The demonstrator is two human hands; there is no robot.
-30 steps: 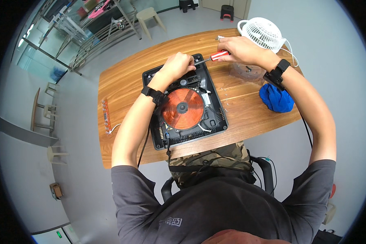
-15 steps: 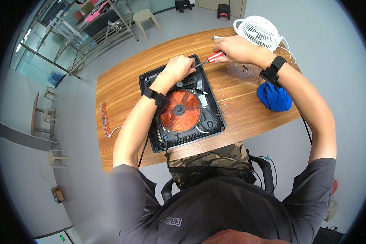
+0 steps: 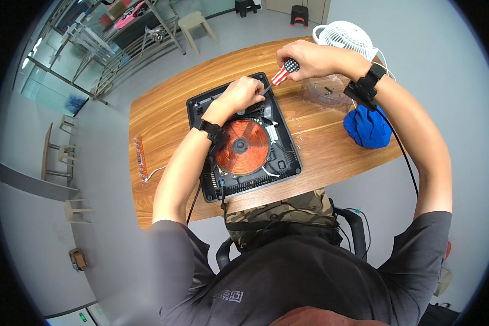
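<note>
An opened induction cooker (image 3: pixel 281 157) lies on the table with its round copper coil (image 3: pixel 254 137) bare. My left hand (image 3: pixel 241 93) is over the cooker's far part, its fingers closed near the far right edge; what they pinch is hidden. My right hand (image 3: pixel 311 58) is wrapped round the striped red and white handle of a screwdriver (image 3: pixel 280 76), whose butt end is dark with white spots. The screwdriver's shaft slants down to the left toward my left fingertips. Its tip is not clearly visible.
Several small screws (image 3: pixel 300 139) lie right of the cooker. A clear container (image 3: pixel 316 96) with small dark parts, a blue cloth bundle (image 3: pixel 367 128) and a white fan (image 3: pixel 345 41) are farther right. An orange terminal strip (image 3: pixel 141 158) with a white wire lies at the table's left.
My right hand has moved slightly left and tilted the screwdriver more steeply, so its spotted butt end now shows. My left hand has shifted slightly right and stays over the cooker's far part.
</note>
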